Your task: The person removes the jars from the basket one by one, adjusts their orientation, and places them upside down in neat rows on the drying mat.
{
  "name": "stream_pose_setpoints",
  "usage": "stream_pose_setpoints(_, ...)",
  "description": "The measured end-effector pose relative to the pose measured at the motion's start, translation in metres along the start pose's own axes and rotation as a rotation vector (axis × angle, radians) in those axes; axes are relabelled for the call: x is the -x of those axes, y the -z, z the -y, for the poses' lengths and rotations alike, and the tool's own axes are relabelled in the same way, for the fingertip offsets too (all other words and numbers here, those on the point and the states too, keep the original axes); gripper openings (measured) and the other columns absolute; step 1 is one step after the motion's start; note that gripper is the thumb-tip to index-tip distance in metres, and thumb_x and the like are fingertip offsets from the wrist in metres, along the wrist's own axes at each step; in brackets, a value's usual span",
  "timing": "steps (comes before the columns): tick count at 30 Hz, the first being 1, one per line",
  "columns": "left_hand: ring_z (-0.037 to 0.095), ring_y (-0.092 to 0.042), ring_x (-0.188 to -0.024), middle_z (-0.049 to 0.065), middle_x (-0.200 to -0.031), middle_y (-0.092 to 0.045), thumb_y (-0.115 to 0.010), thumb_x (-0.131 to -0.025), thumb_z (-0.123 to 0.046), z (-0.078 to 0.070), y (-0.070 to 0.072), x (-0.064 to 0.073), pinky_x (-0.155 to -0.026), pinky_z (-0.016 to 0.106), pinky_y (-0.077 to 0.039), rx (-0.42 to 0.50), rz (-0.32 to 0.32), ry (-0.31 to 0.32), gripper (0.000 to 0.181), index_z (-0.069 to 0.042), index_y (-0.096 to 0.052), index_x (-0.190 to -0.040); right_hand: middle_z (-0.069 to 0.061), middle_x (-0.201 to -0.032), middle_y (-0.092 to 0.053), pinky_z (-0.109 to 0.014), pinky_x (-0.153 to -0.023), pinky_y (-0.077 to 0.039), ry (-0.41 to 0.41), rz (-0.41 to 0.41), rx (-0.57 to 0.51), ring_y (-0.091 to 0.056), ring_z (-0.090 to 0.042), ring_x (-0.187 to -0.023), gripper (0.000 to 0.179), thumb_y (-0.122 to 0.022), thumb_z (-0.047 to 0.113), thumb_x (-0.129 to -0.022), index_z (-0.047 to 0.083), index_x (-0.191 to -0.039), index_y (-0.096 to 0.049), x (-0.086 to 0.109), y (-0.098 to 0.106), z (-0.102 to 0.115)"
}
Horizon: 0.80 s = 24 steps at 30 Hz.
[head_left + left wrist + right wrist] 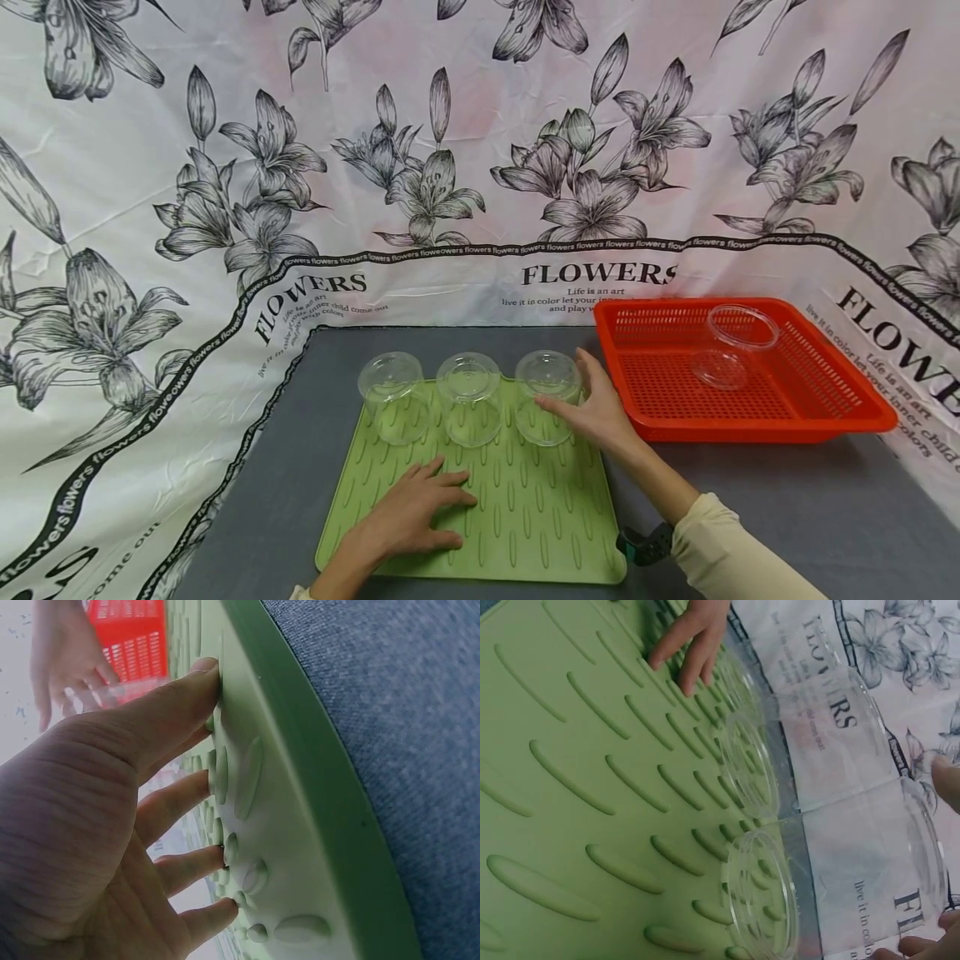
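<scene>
Right hand against rightmost clear cup

A: Where were the hands?
B: The left hand lay flat on the ribbed green rubber mat; the right hand touched the rightmost upturned clear plastic cup.

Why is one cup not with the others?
Three cups stand upside down in a row on the green mat. A fourth cup lies tipped over in the red basket, apart from them. Nothing looks spilled or broken.
</scene>
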<state>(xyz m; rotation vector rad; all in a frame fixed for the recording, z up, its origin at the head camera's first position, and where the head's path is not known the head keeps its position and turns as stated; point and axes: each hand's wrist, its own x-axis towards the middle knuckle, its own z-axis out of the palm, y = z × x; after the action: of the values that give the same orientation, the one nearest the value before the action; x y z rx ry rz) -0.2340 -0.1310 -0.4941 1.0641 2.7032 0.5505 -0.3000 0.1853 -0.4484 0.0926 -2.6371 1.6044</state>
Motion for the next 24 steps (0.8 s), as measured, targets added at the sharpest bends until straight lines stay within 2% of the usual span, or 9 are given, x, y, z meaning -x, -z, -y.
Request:
stream_pose_setpoints(3, 0.05, -0.038, -0.146, 0.006, -0.153, -0.055, -0.084, -0.084, -0.038, 0.0, 0.0, 0.0, -0.111, 0.07, -0.037, 0.0, -0.003, -0.001, 0.048, -0.027, -0.07, -0.129, -0.02, -0.168, -0.02, -0.06, -0.124, -0.027, 0.052, -0.021, -0.053, -0.022, -0.042, -0.156, 0.103, -0.079, 0.04, -0.089, 0.019, -0.165, -0.014, 0.003, 0.006, 0.004)
stream_pose_setpoints(6, 0.05, -0.039, -0.146, 0.006, -0.152, -0.055, -0.084, -0.084, -0.038, -0.001, 0.0, 0.0, -0.111, 0.07, -0.037, -0.002, -0.006, -0.006, 0.048, -0.027, -0.07, -0.129, -0.02, -0.167, -0.024, -0.06, -0.123, -0.028, 0.126, -0.068, -0.098, -0.026, -0.042, -0.154, 0.091, -0.074, 0.034, -0.093, 0.019, -0.164, -0.019, 0.004, 0.013, 0.006)
stream_pose_setpoints(11, 0.05, -0.038, -0.146, 0.006, -0.153, -0.055, -0.083, -0.084, -0.038, -0.001, 0.001, -0.001, -0.111, 0.07, -0.037, 0.005, 0.003, -0.002, 0.048, -0.027, -0.07, -0.129, -0.02, -0.158, -0.041, -0.057, -0.118, -0.035, 0.238, -0.197, -0.123, -0.04, -0.04, -0.146, 0.071, -0.071, 0.023, -0.096, 0.013, -0.158, -0.037, 0.001, 0.028, 0.005)
stream_pose_setpoints(16, 0.05, -0.037, -0.147, 0.005, -0.154, -0.054, -0.083, -0.085, -0.038, 0.0, 0.001, 0.0, -0.111, 0.071, -0.036, 0.016, 0.017, 0.005, 0.048, -0.027, -0.07, -0.13, -0.012, -0.146, -0.057, -0.043, -0.108, -0.042, 0.262, -0.336, -0.079, -0.051, -0.032, -0.134, 0.056, -0.071, 0.022, -0.097, 0.015, -0.15, -0.051, 0.0, 0.047, 0.0)
stream_pose_setpoints(18, 0.05, -0.037, -0.147, 0.005, -0.154, -0.054, -0.083, -0.084, -0.038, 0.0, 0.001, 0.0, -0.111, 0.071, -0.036, 0.016, 0.016, 0.006, 0.048, -0.028, -0.07, -0.129, -0.01, -0.143, -0.06, -0.035, -0.105, -0.042, 0.261, -0.372, -0.051, -0.055, -0.019, -0.129, 0.053, -0.07, 0.023, -0.097, 0.016, -0.147, -0.054, 0.0, 0.055, -0.002)
stream_pose_setpoints(21, 0.05, -0.037, -0.147, 0.005, -0.153, -0.054, -0.083, -0.084, -0.039, 0.001, 0.0, 0.0, -0.111, 0.071, -0.036, 0.014, 0.011, 0.005, 0.048, -0.028, -0.07, -0.129, -0.01, -0.142, -0.061, -0.032, -0.102, -0.042, 0.251, -0.403, -0.006, -0.053, -0.001, -0.121, 0.051, -0.069, 0.027, -0.098, 0.016, -0.146, -0.055, 0.001, 0.068, -0.006)
stream_pose_setpoints(24, 0.05, -0.037, -0.147, 0.005, -0.153, -0.054, -0.083, -0.084, -0.039, 0.0, 0.0, 0.0, -0.111, 0.071, -0.036, 0.016, 0.01, 0.003, 0.048, -0.028, -0.07, -0.129, -0.012, -0.142, -0.061, -0.029, -0.101, -0.042, 0.23, -0.43, 0.014, -0.048, 0.009, -0.115, 0.051, -0.068, 0.028, -0.099, 0.014, -0.146, -0.056, 0.001, 0.082, -0.01)
